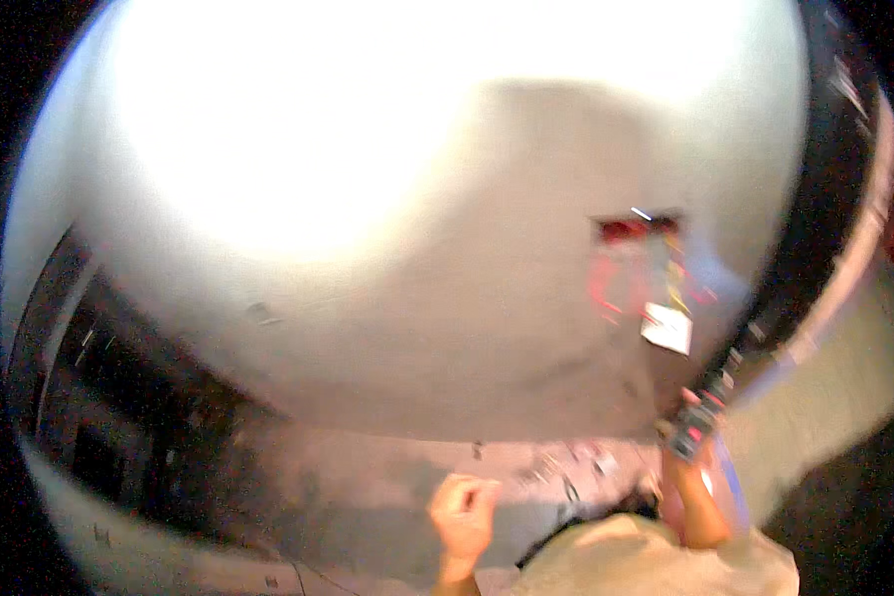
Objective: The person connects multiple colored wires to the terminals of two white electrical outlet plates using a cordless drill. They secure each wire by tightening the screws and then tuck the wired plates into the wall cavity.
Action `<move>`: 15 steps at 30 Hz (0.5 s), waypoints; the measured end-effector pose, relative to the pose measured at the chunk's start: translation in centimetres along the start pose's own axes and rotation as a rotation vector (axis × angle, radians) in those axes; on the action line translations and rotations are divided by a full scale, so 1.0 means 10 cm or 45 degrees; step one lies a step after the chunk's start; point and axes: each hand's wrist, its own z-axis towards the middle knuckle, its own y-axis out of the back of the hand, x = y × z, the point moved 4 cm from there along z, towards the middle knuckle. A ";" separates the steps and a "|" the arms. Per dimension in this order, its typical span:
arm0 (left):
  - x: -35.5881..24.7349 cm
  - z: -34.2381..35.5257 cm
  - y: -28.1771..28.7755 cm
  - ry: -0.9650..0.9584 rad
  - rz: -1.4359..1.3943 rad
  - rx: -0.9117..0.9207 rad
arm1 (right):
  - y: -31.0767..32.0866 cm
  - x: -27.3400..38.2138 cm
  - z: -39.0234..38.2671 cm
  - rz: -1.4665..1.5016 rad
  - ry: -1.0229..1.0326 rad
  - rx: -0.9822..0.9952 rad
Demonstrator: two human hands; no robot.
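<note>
My right hand [689, 464] grips a dark, long handheld tool [697, 429] with a red detail, angled up at the lower right. My left hand [464, 509] is raised at the bottom centre, its fingers curled; whether anything small sits in them is too blurred to tell. Above my right hand, on a large pale surface [397, 318], is a dark red recessed fitting [628, 227] with red and yellow loops like wires and a white rectangular piece [667, 328] hanging below.
A dark, curved strip [826, 159] runs down the right side, edged by pale pinkish trim. A dark framed area [99, 387] lies at the left. Small scattered items [566, 472] sit on the greyish floor or ledge below the pale surface. Much of the view is motion-blurred.
</note>
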 end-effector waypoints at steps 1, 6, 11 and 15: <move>0.05 0.02 -0.10 0.078 -0.081 0.035 | 0.22 -0.10 0.03 0.140 -0.076 0.006; -0.17 0.01 -0.62 0.113 -0.194 0.222 | 0.44 0.13 0.02 0.202 -0.406 -0.059; -0.50 0.12 -1.42 -0.008 -0.291 0.504 | 0.57 0.42 0.19 -0.081 -0.274 0.087; -0.17 0.27 -2.39 0.281 -0.411 0.677 | 0.59 0.51 0.40 -0.451 -0.258 0.113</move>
